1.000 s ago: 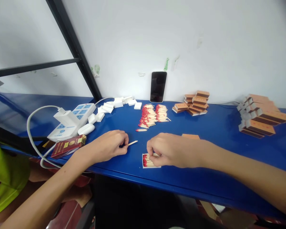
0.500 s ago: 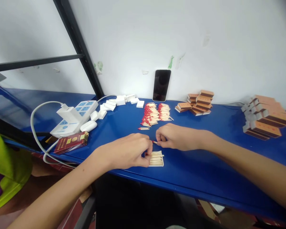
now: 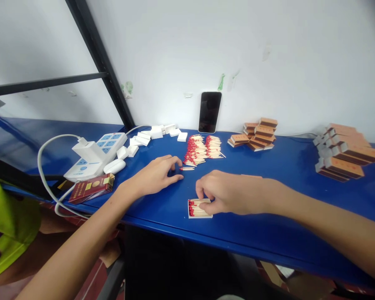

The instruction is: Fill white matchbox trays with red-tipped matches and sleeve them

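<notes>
On the blue table, near its front edge, lies a small white matchbox tray point(image 3: 200, 217) filled with red-headed matches. My right hand point(image 3: 229, 191) is over its right end, fingers curled and thumb tip on the matches; whatever the fingertips may hold is hidden. To the left, my left hand point(image 3: 158, 175) hovers with thumb and fingers apart and nothing in them. Its fingertips are close to a few loose matches point(image 3: 187, 168). Behind these lie two heaps of matches, a larger left heap point(image 3: 196, 150) and a smaller right heap point(image 3: 213, 147).
Behind stand a phone point(image 3: 209, 112), white trays point(image 3: 143, 136), stacked matchboxes point(image 3: 262, 135) and more matchboxes point(image 3: 346, 154). At left are a power strip point(image 3: 111, 143), a white case point(image 3: 114, 166), a red packet point(image 3: 92, 187) and a person's yellow-green sleeve point(image 3: 9, 229).
My left hand has left the tray and moved up and left toward the loose matches, opening. My right hand, earlier holding a match, has come down over the tray.
</notes>
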Demonstrator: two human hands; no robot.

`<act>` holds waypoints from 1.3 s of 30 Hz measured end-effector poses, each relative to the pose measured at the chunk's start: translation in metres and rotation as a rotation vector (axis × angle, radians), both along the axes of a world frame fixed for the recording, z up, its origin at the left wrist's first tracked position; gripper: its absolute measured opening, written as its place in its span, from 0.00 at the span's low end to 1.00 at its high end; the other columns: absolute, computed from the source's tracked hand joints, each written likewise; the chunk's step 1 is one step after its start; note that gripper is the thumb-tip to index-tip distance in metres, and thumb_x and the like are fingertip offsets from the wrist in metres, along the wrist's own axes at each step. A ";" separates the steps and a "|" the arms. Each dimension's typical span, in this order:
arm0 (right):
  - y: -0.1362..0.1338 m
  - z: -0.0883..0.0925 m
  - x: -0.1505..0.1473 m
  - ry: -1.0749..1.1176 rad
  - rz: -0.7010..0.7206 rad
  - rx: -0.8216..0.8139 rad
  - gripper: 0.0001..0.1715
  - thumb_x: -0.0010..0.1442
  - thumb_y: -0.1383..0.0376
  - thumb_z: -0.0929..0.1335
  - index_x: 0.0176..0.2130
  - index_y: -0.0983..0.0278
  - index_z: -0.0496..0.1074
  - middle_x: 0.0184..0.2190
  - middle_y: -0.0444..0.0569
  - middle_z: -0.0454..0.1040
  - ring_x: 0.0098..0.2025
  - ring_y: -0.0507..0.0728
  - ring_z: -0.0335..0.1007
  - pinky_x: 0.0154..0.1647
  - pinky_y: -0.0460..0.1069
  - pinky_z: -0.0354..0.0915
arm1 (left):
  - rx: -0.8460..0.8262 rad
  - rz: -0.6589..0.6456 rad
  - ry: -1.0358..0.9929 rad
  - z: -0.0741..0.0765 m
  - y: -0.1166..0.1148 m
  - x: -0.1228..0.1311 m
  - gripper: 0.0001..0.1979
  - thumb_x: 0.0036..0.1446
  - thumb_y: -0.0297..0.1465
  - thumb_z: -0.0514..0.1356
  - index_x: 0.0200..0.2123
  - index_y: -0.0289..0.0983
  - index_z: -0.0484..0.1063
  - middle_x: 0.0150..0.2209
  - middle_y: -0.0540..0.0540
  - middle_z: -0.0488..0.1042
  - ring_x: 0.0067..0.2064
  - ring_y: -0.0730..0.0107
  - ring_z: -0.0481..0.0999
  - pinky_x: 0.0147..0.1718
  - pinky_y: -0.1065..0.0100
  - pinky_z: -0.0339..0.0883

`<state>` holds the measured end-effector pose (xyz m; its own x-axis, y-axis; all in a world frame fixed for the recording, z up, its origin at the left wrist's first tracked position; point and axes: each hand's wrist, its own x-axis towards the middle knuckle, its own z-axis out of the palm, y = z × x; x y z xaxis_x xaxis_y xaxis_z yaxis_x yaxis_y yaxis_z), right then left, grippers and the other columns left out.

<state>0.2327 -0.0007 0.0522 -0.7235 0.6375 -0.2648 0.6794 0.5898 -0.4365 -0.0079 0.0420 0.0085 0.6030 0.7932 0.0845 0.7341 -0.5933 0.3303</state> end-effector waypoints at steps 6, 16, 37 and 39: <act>0.016 -0.001 0.011 0.020 0.072 -0.174 0.19 0.64 0.55 0.65 0.49 0.63 0.70 0.33 0.47 0.77 0.31 0.54 0.70 0.30 0.46 0.61 | 0.025 -0.044 0.001 -0.009 0.002 0.009 0.10 0.68 0.35 0.53 0.40 0.37 0.71 0.37 0.46 0.70 0.39 0.63 0.71 0.38 0.65 0.63; 0.027 -0.015 0.002 0.060 0.100 -0.381 0.17 0.63 0.55 0.66 0.42 0.66 0.73 0.20 0.43 0.73 0.26 0.52 0.70 0.29 0.45 0.62 | -0.003 -0.078 0.067 -0.011 -0.008 0.006 0.10 0.69 0.32 0.48 0.39 0.36 0.67 0.40 0.43 0.70 0.41 0.62 0.71 0.42 0.63 0.66; 0.067 -0.056 -0.015 0.143 -0.009 0.457 0.11 0.69 0.64 0.62 0.41 0.66 0.71 0.39 0.54 0.76 0.41 0.58 0.70 0.39 0.49 0.58 | 0.070 -0.052 0.274 -0.005 -0.038 0.006 0.13 0.71 0.31 0.43 0.38 0.36 0.64 0.40 0.41 0.70 0.39 0.60 0.70 0.42 0.60 0.65; 0.069 -0.058 -0.022 0.112 -0.009 0.445 0.12 0.69 0.64 0.61 0.42 0.67 0.72 0.40 0.55 0.76 0.41 0.58 0.70 0.39 0.49 0.59 | 0.060 -0.059 0.288 -0.005 -0.039 0.006 0.12 0.71 0.30 0.43 0.38 0.36 0.64 0.40 0.41 0.70 0.39 0.60 0.70 0.42 0.59 0.65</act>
